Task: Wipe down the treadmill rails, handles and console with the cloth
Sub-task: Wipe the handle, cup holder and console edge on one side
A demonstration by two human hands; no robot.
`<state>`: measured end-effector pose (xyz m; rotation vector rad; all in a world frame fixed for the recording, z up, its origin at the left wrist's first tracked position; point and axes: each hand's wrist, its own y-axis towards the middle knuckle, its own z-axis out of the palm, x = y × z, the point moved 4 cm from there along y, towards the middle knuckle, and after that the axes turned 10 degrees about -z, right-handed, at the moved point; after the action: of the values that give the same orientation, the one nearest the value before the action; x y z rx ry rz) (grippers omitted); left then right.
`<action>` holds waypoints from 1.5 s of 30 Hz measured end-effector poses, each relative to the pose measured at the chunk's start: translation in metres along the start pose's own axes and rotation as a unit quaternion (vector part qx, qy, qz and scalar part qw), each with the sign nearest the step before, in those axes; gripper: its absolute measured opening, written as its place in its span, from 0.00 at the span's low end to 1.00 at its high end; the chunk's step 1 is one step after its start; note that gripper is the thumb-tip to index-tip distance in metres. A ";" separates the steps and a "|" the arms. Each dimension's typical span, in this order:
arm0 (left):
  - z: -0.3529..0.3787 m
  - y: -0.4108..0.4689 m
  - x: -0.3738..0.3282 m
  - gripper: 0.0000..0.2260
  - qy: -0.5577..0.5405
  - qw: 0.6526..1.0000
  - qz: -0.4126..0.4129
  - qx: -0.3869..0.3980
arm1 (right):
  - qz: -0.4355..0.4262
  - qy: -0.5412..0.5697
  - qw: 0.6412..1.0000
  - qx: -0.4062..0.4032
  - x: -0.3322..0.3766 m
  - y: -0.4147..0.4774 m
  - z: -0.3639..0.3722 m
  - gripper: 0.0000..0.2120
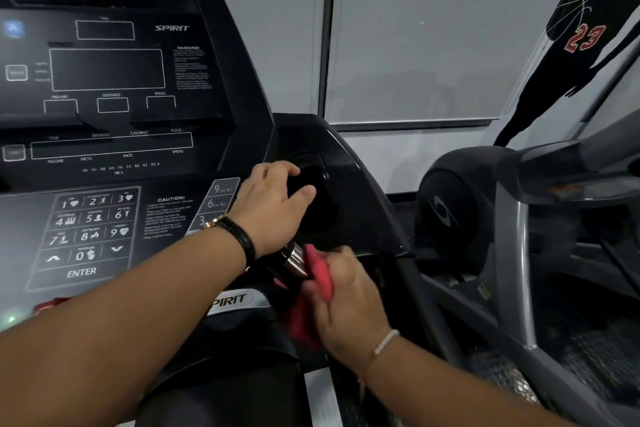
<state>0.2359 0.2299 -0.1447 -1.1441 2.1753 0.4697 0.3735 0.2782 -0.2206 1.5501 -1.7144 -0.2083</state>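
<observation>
Right hand (341,291) — fingers curled tight around a bunched red cloth (313,291), pressed to the metal-banded handle (294,262) at the near right of the console (114,121), probably so the wad rubs around the grip. Left hand (273,199) — crossed over from the left, fingers loosely curled and resting on the rim of the cup holder (315,198) right of the keypad (90,232), likely to brace; whether it grips something dark there cannot be told.
</observation>
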 end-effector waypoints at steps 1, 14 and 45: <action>0.000 0.003 0.000 0.19 0.002 1.000 0.007 0.012 | 0.036 0.033 0.999 -0.001 -0.007 0.007 -0.003 0.30; -0.019 0.077 0.014 0.22 0.240 0.954 0.141 -0.116 | 0.101 -0.154 0.978 0.098 -0.060 0.055 0.010 0.40; -0.012 0.098 0.025 0.28 0.253 0.954 0.118 -0.110 | -0.021 -0.208 0.963 0.172 -0.103 0.070 0.011 0.20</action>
<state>0.1397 0.2624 -0.1503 -1.2274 2.7826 0.5837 0.3057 0.3827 -0.2313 1.8973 -2.1312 -0.2848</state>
